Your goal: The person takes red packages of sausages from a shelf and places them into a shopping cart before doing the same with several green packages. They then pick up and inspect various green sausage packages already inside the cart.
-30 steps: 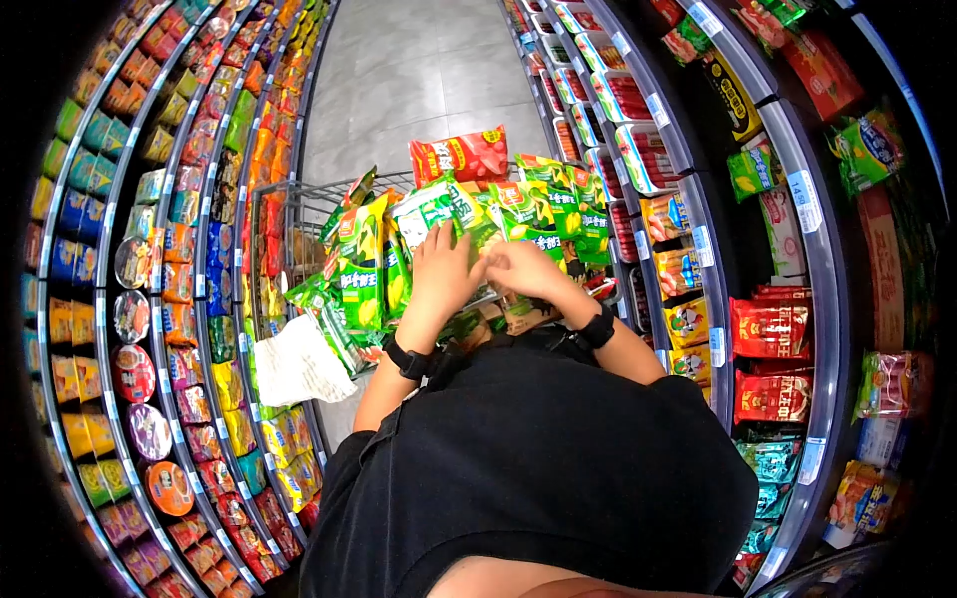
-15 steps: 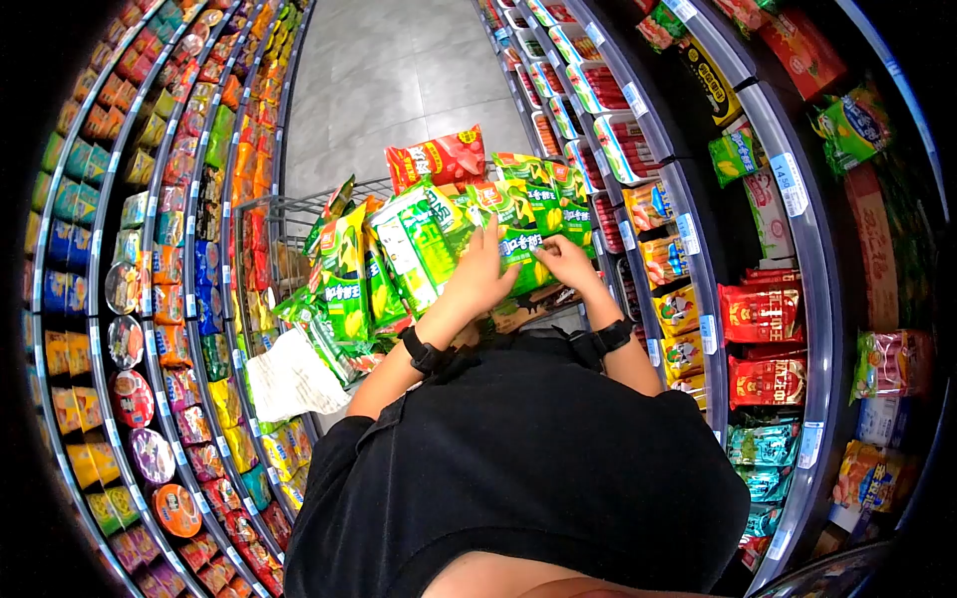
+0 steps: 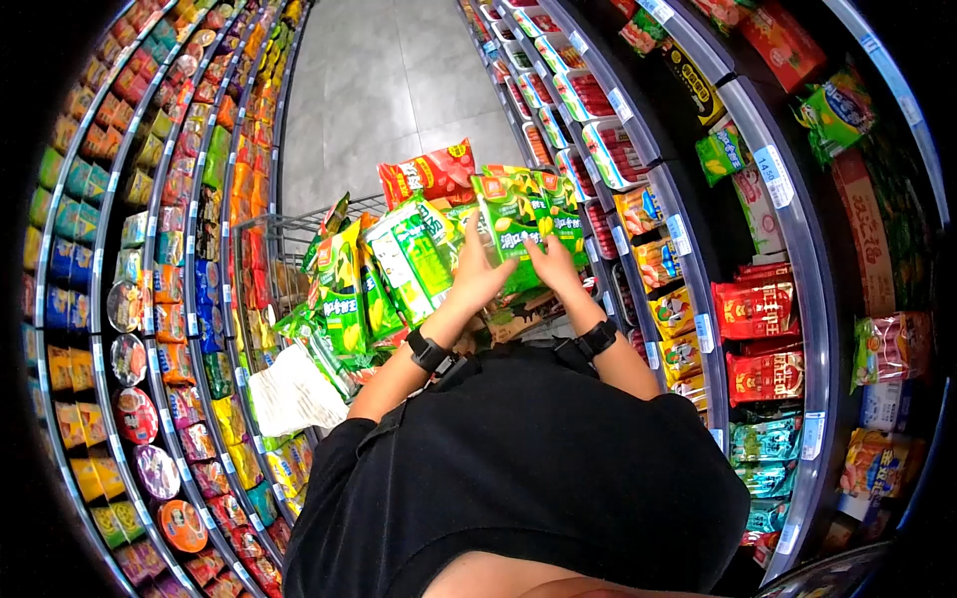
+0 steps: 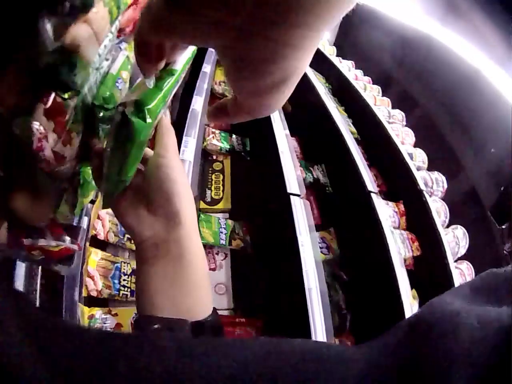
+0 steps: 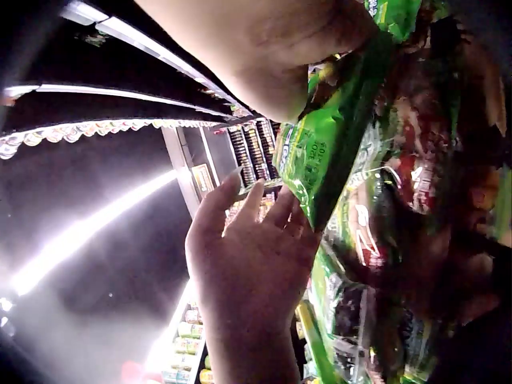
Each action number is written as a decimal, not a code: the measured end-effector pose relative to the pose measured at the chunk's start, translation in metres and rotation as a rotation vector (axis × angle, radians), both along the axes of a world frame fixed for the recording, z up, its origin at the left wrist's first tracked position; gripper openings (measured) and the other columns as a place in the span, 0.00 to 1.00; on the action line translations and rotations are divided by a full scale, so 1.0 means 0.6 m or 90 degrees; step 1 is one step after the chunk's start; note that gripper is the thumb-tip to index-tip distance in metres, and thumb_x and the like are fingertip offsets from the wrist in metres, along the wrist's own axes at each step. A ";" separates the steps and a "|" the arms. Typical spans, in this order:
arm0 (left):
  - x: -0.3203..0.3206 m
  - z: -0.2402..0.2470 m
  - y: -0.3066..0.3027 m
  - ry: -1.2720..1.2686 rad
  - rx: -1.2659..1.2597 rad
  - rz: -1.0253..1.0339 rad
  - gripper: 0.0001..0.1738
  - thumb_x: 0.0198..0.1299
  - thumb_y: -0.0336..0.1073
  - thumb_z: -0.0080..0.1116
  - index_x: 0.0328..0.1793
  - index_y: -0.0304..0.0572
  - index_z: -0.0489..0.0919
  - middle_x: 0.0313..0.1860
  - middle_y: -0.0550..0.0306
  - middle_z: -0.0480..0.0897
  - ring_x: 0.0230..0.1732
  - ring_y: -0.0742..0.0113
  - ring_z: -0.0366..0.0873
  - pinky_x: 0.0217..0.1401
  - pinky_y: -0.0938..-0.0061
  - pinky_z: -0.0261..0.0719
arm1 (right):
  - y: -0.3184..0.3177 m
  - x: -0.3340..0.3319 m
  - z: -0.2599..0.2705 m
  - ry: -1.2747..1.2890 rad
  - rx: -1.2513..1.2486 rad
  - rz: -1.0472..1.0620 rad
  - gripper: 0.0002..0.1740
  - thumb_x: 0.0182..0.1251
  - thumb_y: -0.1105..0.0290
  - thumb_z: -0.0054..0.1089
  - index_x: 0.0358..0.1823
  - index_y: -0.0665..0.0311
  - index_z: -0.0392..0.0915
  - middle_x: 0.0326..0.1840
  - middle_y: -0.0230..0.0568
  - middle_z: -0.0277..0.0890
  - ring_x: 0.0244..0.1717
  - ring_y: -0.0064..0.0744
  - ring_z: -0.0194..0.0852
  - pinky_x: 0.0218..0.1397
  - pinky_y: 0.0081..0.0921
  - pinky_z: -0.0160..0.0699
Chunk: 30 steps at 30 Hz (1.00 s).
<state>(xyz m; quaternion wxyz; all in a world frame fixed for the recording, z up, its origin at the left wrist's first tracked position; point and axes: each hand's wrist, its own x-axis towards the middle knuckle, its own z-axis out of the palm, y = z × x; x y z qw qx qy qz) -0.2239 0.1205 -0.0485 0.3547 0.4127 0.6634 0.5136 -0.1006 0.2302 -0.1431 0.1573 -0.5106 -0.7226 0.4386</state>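
Observation:
A green snack bag (image 3: 513, 214) stands upright at the right side of the heaped cart, between the two hands. My left hand (image 3: 478, 274) holds its left edge and my right hand (image 3: 556, 265) its lower right edge. In the left wrist view the green bag (image 4: 140, 128) shows edge-on, with the right hand (image 4: 160, 204) behind it. The right wrist view has the bag (image 5: 328, 156) with the left hand (image 5: 256, 256) at its lower edge. Left of it lie a green and white bag (image 3: 414, 254) and a red bag (image 3: 429, 175).
The wire cart (image 3: 289, 231) holds several other green bags (image 3: 341, 294). A white cloth-like item (image 3: 296, 391) hangs at its near left. Packed shelves line both sides, with red bags (image 3: 758, 308) on the right. Grey floor (image 3: 374, 90) runs ahead between them.
Both hands have moved right from the green and white bag to the green bag, which they now hold raised more upright. The view has shifted slightly.

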 end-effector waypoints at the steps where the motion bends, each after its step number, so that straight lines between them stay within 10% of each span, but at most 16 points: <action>1: 0.000 0.009 0.001 0.063 0.015 -0.004 0.52 0.49 0.25 0.61 0.75 0.46 0.40 0.55 0.45 0.70 0.47 0.66 0.71 0.46 0.71 0.75 | -0.002 0.002 0.040 0.022 -0.026 -0.006 0.34 0.60 0.46 0.55 0.48 0.76 0.69 0.44 0.62 0.74 0.45 0.53 0.74 0.47 0.39 0.72; 9: 0.017 0.172 -0.009 0.365 0.309 -0.130 0.46 0.46 0.31 0.59 0.72 0.33 0.51 0.65 0.46 0.68 0.64 0.47 0.61 0.64 0.60 0.60 | -0.004 0.015 0.232 0.680 -0.365 0.009 0.18 0.74 0.58 0.40 0.53 0.65 0.69 0.42 0.34 0.74 0.40 0.21 0.74 0.40 0.18 0.75; 13: 0.024 0.182 -0.014 0.490 0.404 -0.132 0.40 0.44 0.35 0.60 0.67 0.35 0.63 0.65 0.48 0.68 0.66 0.46 0.59 0.65 0.57 0.57 | -0.019 0.021 0.265 0.704 -0.576 0.080 0.23 0.72 0.50 0.37 0.54 0.61 0.70 0.36 0.37 0.77 0.25 0.30 0.79 0.22 0.22 0.79; 18: 0.026 0.177 -0.026 0.624 0.455 -0.096 0.32 0.44 0.42 0.59 0.60 0.44 0.73 0.64 0.52 0.70 0.64 0.48 0.62 0.63 0.52 0.56 | -0.043 0.055 0.275 0.802 -0.795 0.124 0.25 0.72 0.50 0.37 0.57 0.62 0.67 0.40 0.42 0.78 0.30 0.36 0.81 0.27 0.28 0.84; 30: 0.025 0.168 -0.027 0.658 0.536 -0.010 0.28 0.39 0.42 0.59 0.53 0.51 0.79 0.50 0.55 0.68 0.49 0.55 0.62 0.53 0.61 0.60 | -0.042 0.044 0.276 0.606 -0.605 0.167 0.24 0.72 0.51 0.40 0.51 0.66 0.72 0.35 0.39 0.78 0.25 0.24 0.79 0.22 0.17 0.80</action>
